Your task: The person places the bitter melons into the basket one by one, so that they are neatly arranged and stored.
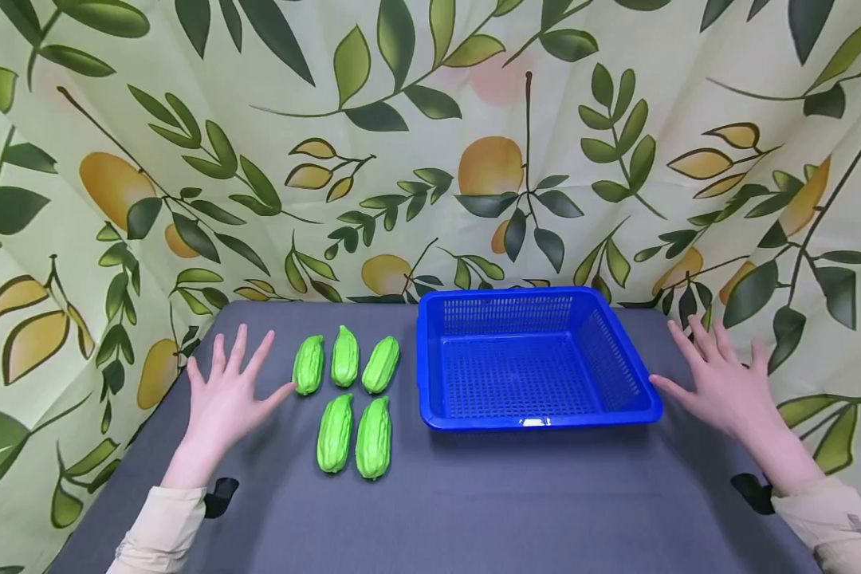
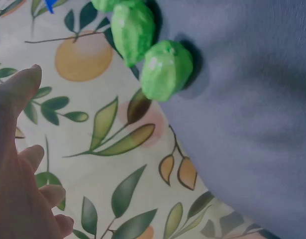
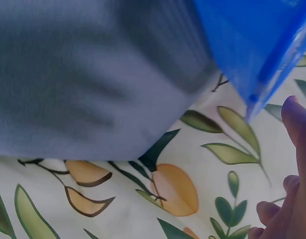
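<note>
Several green ridged vegetables lie on the table left of centre, three in a back row, such as this vegetable (image 1: 345,357), and two in front, one being this vegetable (image 1: 373,438). The left hand (image 1: 228,399) is spread with straight fingers, holding nothing, its thumb tip close to the leftmost vegetable (image 1: 308,365). An empty blue basket (image 1: 538,422) sits right of the vegetables. The right hand (image 1: 728,391) is spread too, with nothing in it, its thumb by the basket's right rim. In the left wrist view two vegetables (image 2: 166,70) show near the hand (image 2: 23,164).
A grey cloth (image 1: 473,510) covers the table. Behind it and at both sides hangs a curtain (image 1: 416,183) printed with leaves and orange fruit. Each wrist has a dark strap (image 1: 220,497) below the hand. In the right wrist view a basket corner (image 3: 257,59) shows.
</note>
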{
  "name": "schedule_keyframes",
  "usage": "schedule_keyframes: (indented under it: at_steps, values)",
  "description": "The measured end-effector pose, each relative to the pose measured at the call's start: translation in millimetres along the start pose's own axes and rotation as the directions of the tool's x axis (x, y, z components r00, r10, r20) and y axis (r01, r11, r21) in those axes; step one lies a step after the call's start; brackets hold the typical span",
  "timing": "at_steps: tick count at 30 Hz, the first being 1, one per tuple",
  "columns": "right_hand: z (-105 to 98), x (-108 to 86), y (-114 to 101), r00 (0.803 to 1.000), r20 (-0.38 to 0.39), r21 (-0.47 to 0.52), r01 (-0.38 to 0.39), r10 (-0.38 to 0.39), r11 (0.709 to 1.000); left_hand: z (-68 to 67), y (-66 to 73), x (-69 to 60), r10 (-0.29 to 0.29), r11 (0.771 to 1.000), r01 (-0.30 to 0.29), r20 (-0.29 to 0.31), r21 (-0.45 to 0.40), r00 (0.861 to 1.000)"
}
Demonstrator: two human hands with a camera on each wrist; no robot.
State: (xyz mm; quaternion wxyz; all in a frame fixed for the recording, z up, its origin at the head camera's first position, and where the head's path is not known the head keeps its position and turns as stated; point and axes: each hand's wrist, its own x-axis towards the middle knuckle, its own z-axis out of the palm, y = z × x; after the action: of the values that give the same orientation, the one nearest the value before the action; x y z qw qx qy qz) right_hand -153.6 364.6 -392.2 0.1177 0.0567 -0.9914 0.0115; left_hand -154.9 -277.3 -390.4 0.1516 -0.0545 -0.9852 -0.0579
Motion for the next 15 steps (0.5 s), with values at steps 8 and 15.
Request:
schedule_keyframes:
  at_steps: [8, 15]
  values:
    - [4.1, -16.9, -14.0, 1.000, -0.015, 0.048, 0.022, -0.021, 0.999, 1.1, 10.3, -14.5, -0.006, 0.999, 0.006, -0.007, -0.050, 1.000]
    - [3.1, -27.1, -20.7, 1.000, -0.009, 0.092, 0.028, -0.028, 0.995, 4.1, 21.2, -20.8, -0.013, 0.990, 0.017, 0.030, -0.140, 0.999]
